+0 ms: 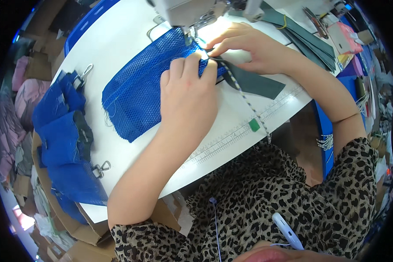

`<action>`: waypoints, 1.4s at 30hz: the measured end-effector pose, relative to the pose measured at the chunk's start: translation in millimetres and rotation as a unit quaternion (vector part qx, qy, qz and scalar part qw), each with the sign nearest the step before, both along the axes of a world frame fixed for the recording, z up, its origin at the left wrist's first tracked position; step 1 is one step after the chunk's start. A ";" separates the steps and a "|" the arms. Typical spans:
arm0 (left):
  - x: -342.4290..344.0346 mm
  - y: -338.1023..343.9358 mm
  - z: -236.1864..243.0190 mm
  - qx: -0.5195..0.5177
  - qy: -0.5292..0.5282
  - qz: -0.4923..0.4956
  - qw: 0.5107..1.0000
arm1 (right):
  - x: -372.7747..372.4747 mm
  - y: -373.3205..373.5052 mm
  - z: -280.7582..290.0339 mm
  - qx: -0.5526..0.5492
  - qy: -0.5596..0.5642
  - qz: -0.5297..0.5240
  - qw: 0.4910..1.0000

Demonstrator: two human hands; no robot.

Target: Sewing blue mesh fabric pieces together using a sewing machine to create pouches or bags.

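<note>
We rest our left hand point(188, 94), fingers bent, on the blue mesh point(137, 91) at the sewing machine point(187, 13) on the white table point(113, 54). Our right hand point(255, 47) brings its fingertips to the patterned cord point(248, 101) and dark strip point(260, 84); whether either hand grips, we cannot tell.
</note>
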State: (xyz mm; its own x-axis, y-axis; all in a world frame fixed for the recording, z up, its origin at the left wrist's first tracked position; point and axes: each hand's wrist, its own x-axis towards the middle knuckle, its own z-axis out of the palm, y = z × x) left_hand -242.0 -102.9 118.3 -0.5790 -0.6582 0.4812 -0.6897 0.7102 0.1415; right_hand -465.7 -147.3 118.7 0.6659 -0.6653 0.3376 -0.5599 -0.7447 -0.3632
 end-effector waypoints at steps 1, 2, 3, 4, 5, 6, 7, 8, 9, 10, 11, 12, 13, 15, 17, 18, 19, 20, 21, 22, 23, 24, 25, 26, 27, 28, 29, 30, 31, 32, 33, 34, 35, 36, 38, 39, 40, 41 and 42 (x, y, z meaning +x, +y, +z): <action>0.2 1.0 2.0 0.018 -0.011 0.005 1.000 | 0.6 -0.3 -1.8 0.006 -0.010 0.008 1.000; 0.5 1.3 2.4 0.018 -0.015 0.000 1.000 | 1.3 -0.8 -4.1 0.012 -0.021 0.016 1.000; 0.8 1.3 2.3 0.017 -0.021 0.003 1.000 | 1.8 -1.5 -7.8 -0.001 -0.027 0.011 1.000; 1.8 1.7 2.9 0.014 -0.025 0.007 1.000 | 3.2 -1.4 -6.7 -0.002 -0.028 0.007 1.000; 2.2 2.2 3.4 0.013 -0.027 0.004 1.000 | 4.4 -0.7 -5.4 0.002 -0.022 0.011 1.000; 2.4 2.7 3.7 0.011 -0.033 0.004 0.999 | 4.8 0.6 -4.5 0.006 -0.017 0.015 1.000; 3.1 2.3 4.4 0.008 -0.038 0.008 0.999 | 5.8 1.7 -2.4 0.006 -0.018 0.015 1.000; 3.5 1.7 4.8 0.008 -0.039 0.008 0.999 | 7.0 3.4 -0.3 0.011 0.001 0.008 1.000; 3.9 1.1 4.9 0.007 -0.039 0.004 0.999 | 7.9 4.2 0.8 0.018 0.021 0.002 1.000; 4.2 1.1 5.5 0.007 -0.040 0.001 0.999 | 8.1 3.5 1.3 0.018 0.019 0.003 1.000; 4.5 1.2 6.2 0.007 -0.042 0.002 0.999 | 8.0 2.4 1.4 0.014 0.019 0.010 1.000; 4.8 1.4 7.0 0.009 -0.043 0.003 0.999 | 8.1 1.6 1.2 0.010 0.018 0.017 1.000; 5.0 1.3 7.0 0.012 -0.044 0.003 0.999 | 8.1 0.7 0.6 0.011 0.017 0.018 1.000; 7.4 2.1 5.8 0.010 -0.047 -0.001 0.999 | 8.3 -0.5 -0.3 0.020 0.009 0.023 1.000; 9.4 2.0 5.6 0.007 -0.051 -0.007 0.999 | 7.7 -2.9 -5.2 0.007 -0.002 0.027 1.000; 10.5 2.1 6.0 0.004 -0.062 -0.012 0.998 | 7.4 -3.5 -6.6 -0.006 -0.012 0.032 0.999; 11.7 2.6 6.0 0.001 -0.074 -0.016 0.997 | 8.0 -3.4 -6.8 -0.006 -0.013 0.032 0.999; 11.9 3.1 5.6 0.001 -0.076 -0.016 0.997 | 8.3 -3.2 -6.6 -0.004 -0.017 0.035 0.999; 12.0 3.5 5.2 -0.007 -0.083 -0.014 0.996 | 8.6 -3.2 -6.2 -0.001 -0.021 0.038 0.999; 12.0 4.3 4.9 -0.014 -0.090 -0.013 0.996 | 8.3 -3.3 -6.1 0.000 -0.022 0.038 0.999; 11.9 4.7 5.7 -0.013 -0.091 -0.013 0.996 | 7.4 -4.5 -5.8 -0.007 -0.023 0.046 0.999; 11.8 4.9 7.2 -0.013 -0.094 -0.015 0.995 | 6.6 -5.3 -5.5 -0.013 -0.023 0.055 0.998; 12.0 5.0 7.8 -0.013 -0.097 -0.016 0.995 | 6.3 -5.7 -5.1 -0.012 -0.024 0.055 0.998; 12.2 4.8 7.7 -0.012 -0.098 -0.016 0.995 | 6.1 -6.1 -4.6 -0.009 -0.030 0.060 0.998; 12.4 4.6 7.6 -0.016 -0.101 -0.017 0.995 | 5.9 -6.3 -4.3 -0.006 -0.036 0.065 0.997; 12.6 4.3 7.7 -0.020 -0.103 -0.018 0.994 | 5.6 -6.6 -4.0 -0.006 -0.037 0.065 0.997; 12.6 4.2 8.2 -0.019 -0.103 -0.017 0.994 | 5.2 -6.7 -4.0 -0.010 -0.041 0.067 0.997; 12.6 4.2 9.1 -0.019 -0.102 -0.019 0.994 | 5.2 -6.8 -3.6 -0.014 -0.045 0.068 0.997; 12.6 4.1 9.1 -0.018 -0.100 -0.021 0.995 | 5.7 -6.6 -2.7 -0.014 -0.045 0.069 0.997; 12.7 4.1 8.4 -0.017 -0.099 -0.020 0.995 | 6.4 -6.0 -1.1 0.009 -0.046 0.063 0.997; 12.8 4.0 7.7 -0.018 -0.096 -0.021 0.995 | 7.3 -5.3 0.2 0.033 -0.046 0.058 0.997; 13.4 3.9 7.4 -0.020 -0.093 -0.021 0.995 | 8.6 -4.3 1.7 0.033 -0.046 0.061 0.997; 13.9 4.1 7.0 -0.019 -0.093 -0.018 0.995 | 9.3 -2.7 2.8 0.044 -0.048 0.044 0.997; 14.3 4.4 6.5 -0.011 -0.088 -0.019 0.996 | 9.6 -1.9 3.3 0.054 -0.050 0.027 0.997; 14.8 3.9 6.0 -0.004 -0.083 -0.018 0.996 | 6.5 -2.8 4.2 0.035 -0.031 0.041 0.998; 15.2 3.4 4.8 -0.003 -0.072 -0.022 0.997 | 5.8 -3.5 4.2 0.017 -0.013 0.054 0.998; 15.3 3.1 3.9 -0.002 -0.060 -0.027 0.998 | 5.7 -3.7 3.3 0.017 -0.013 0.055 0.998; 15.6 3.1 3.7 -0.002 -0.060 -0.026 0.998 | 5.8 -3.9 1.8 0.017 -0.019 0.055 0.998; 15.9 3.1 3.5 -0.001 -0.061 -0.026 0.998 | 6.0 -4.0 0.5 0.018 -0.025 0.054 0.998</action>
State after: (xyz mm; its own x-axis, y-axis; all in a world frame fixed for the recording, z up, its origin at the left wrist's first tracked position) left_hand -226.2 -99.8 121.9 -0.6670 -0.6246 0.4062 -0.6639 0.7457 0.0563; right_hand -459.7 -151.3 119.2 0.7174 -0.6030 0.3490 -0.4583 -0.7857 -0.4155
